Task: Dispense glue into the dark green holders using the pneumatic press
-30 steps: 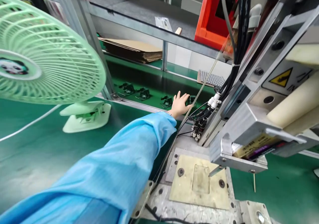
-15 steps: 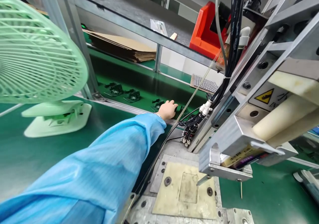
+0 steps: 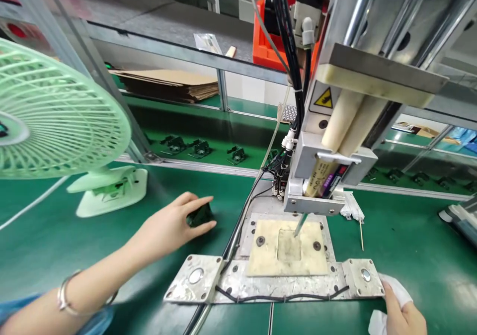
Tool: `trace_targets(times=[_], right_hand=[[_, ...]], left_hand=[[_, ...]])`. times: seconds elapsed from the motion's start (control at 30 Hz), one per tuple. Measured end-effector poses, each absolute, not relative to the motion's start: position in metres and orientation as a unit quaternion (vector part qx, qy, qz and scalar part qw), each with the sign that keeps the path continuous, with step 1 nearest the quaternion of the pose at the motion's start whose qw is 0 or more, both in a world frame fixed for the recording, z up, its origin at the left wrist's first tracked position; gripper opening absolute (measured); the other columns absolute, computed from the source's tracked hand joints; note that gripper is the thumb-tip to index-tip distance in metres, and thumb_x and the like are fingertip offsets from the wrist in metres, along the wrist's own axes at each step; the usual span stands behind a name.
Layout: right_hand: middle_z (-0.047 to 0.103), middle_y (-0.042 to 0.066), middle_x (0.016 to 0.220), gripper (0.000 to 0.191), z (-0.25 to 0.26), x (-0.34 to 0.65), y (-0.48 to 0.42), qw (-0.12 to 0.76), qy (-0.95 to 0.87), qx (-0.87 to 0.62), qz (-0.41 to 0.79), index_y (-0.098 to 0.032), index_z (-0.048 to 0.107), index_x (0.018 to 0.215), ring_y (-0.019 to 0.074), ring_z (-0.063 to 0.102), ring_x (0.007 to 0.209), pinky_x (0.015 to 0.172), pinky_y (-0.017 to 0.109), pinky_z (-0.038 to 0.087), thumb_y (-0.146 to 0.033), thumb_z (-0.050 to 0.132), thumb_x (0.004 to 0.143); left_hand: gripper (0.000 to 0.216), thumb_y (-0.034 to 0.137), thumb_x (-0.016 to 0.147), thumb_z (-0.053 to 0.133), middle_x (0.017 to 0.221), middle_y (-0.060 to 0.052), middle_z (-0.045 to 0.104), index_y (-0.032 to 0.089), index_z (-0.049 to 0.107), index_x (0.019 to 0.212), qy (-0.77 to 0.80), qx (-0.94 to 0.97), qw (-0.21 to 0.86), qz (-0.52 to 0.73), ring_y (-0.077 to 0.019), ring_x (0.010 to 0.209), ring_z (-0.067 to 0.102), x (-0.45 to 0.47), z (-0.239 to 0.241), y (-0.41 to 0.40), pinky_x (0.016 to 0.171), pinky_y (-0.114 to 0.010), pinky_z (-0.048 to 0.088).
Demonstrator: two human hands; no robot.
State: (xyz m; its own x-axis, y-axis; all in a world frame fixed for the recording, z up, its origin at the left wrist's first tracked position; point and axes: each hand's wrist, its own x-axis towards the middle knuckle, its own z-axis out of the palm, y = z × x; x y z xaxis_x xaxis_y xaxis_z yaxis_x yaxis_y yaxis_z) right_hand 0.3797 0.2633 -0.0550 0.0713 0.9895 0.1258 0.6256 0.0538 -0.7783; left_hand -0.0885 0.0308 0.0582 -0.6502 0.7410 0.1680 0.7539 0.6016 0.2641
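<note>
My left hand (image 3: 169,228) is closed around a small black part (image 3: 200,215), holding it above the green bench left of the press. Fingers cover some of this part, so its full shape is hidden. At the lower right edge, my right hand (image 3: 404,312) grips a crumpled white wipe (image 3: 398,288) beside the fixture's right button block (image 3: 365,275). Between the hands lies a cream fixture plate (image 3: 257,260) with a shallow square recess. Above it, the dispensing machine's head holds two-barrel glue cartridges (image 3: 323,176), their nozzle (image 3: 300,224) pointing down at the recess.
A green fan (image 3: 112,196) stands on the left. Similar black parts (image 3: 199,147) sit along the green belt (image 3: 164,116) behind the bench. Cables (image 3: 238,230) run down beside the machine. A left button block (image 3: 196,278) and a white bundle (image 3: 350,206) flank the fixture.
My left hand has come back from the belt to the bench, with a black part in it. My right hand with the wipe is now in view. The camera view has turned rightward.
</note>
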Motion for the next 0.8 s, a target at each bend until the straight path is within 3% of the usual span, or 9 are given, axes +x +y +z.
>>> trace_targets(times=[0.07, 0.13, 0.23, 0.3, 0.37, 0.43, 0.6, 0.7, 0.8], right_hand=[[0.057, 0.006, 0.045, 0.052, -0.057, 0.381, 0.265, 0.32, -0.609, -0.663, 0.293, -0.025, 0.054, 0.04, 0.0215, 0.056, 0.045, 0.041, 0.03, 0.041, -0.061, 0.064, 0.077], [0.056, 0.007, 0.045, 0.057, -0.057, 0.381, 0.266, 0.296, -0.59, -0.681, 0.318, -0.025, 0.047, 0.037, 0.0215, 0.056, 0.046, 0.041, 0.029, 0.041, -0.063, 0.063, 0.075], [0.059, 0.007, 0.049, 0.055, -0.054, 0.376, 0.264, 0.304, -0.587, -0.681, 0.316, -0.024, 0.05, 0.04, 0.0214, 0.057, 0.05, 0.044, 0.029, 0.042, -0.066, 0.062, 0.074], [0.06, 0.007, 0.051, 0.053, -0.053, 0.374, 0.262, 0.317, -0.593, -0.672, 0.312, -0.023, 0.054, 0.043, 0.0214, 0.058, 0.052, 0.047, 0.029, 0.043, -0.066, 0.061, 0.074], [0.061, 0.006, 0.052, 0.051, -0.053, 0.372, 0.261, 0.323, -0.597, -0.663, 0.316, -0.022, 0.056, 0.045, 0.0214, 0.058, 0.054, 0.049, 0.029, 0.044, -0.065, 0.061, 0.073], [0.061, 0.006, 0.052, 0.051, -0.055, 0.372, 0.261, 0.323, -0.602, -0.652, 0.328, -0.021, 0.058, 0.048, 0.0212, 0.058, 0.054, 0.049, 0.029, 0.045, -0.065, 0.061, 0.072], [0.06, 0.005, 0.051, 0.051, -0.056, 0.371, 0.26, 0.336, -0.599, -0.643, 0.34, -0.02, 0.061, 0.051, 0.0204, 0.057, 0.051, 0.047, 0.029, 0.044, -0.066, 0.061, 0.071], [0.061, 0.006, 0.052, 0.05, -0.052, 0.368, 0.258, 0.339, -0.593, -0.642, 0.349, -0.019, 0.064, 0.053, 0.0207, 0.058, 0.052, 0.047, 0.029, 0.044, -0.065, 0.062, 0.071], [0.065, 0.007, 0.057, 0.048, -0.051, 0.367, 0.258, 0.358, -0.586, -0.637, 0.351, -0.018, 0.067, 0.058, 0.0216, 0.061, 0.055, 0.048, 0.029, 0.045, -0.064, 0.064, 0.07]], left_hand=[[0.073, 0.068, 0.078, 0.053, 0.111, -0.009, 0.061, 0.019, 0.061, 0.132, -0.913, -0.383, 0.006, -0.14, -0.0218, 0.07, 0.061, -0.076, 0.045, 0.016, 0.061, -0.032, 0.047], [0.077, 0.07, 0.077, 0.054, 0.107, -0.011, 0.06, 0.017, 0.059, 0.133, -0.914, -0.366, -0.01, -0.175, -0.0241, 0.074, 0.062, -0.071, 0.036, 0.007, 0.065, -0.034, 0.051], [0.079, 0.066, 0.069, 0.065, 0.11, -0.011, 0.06, 0.019, 0.058, 0.132, -0.882, -0.373, -0.089, -0.273, -0.0295, 0.095, 0.065, -0.074, 0.032, -0.002, 0.089, -0.041, 0.053], [0.082, 0.06, 0.065, 0.073, 0.127, -0.012, 0.059, 0.023, 0.053, 0.136, -0.852, -0.358, -0.178, -0.337, -0.0336, 0.117, 0.061, -0.081, 0.039, -0.007, 0.101, -0.044, 0.049], [0.09, 0.054, 0.061, 0.081, 0.145, -0.014, 0.05, 0.026, 0.046, 0.139, -0.816, -0.322, -0.265, -0.399, -0.0355, 0.131, 0.053, -0.087, 0.054, -0.008, 0.103, -0.043, 0.05], [0.095, 0.052, 0.055, 0.086, 0.148, -0.014, 0.049, 0.027, 0.045, 0.137, -0.792, -0.28, -0.306, -0.448, -0.0359, 0.136, 0.049, -0.086, 0.076, -0.005, 0.098, -0.039, 0.054], [0.084, 0.045, 0.046, 0.093, 0.125, -0.011, 0.068, 0.024, 0.06, 0.12, -0.764, -0.255, -0.315, -0.502, -0.0313, 0.118, 0.063, -0.043, 0.117, 0.025, 0.094, -0.035, 0.057], [0.065, 0.037, 0.052, 0.093, 0.107, -0.012, 0.074, 0.018, 0.067, 0.109, -0.687, -0.282, -0.461, -0.485, -0.0269, 0.095, 0.071, 0.003, 0.113, 0.05, 0.087, -0.037, 0.058], [0.053, 0.03, 0.055, 0.093, 0.096, -0.011, 0.075, 0.015, 0.071, 0.102, -0.614, -0.256, -0.59, -0.458, -0.0234, 0.087, 0.072, 0.04, 0.097, 0.074, 0.08, -0.032, 0.058]])
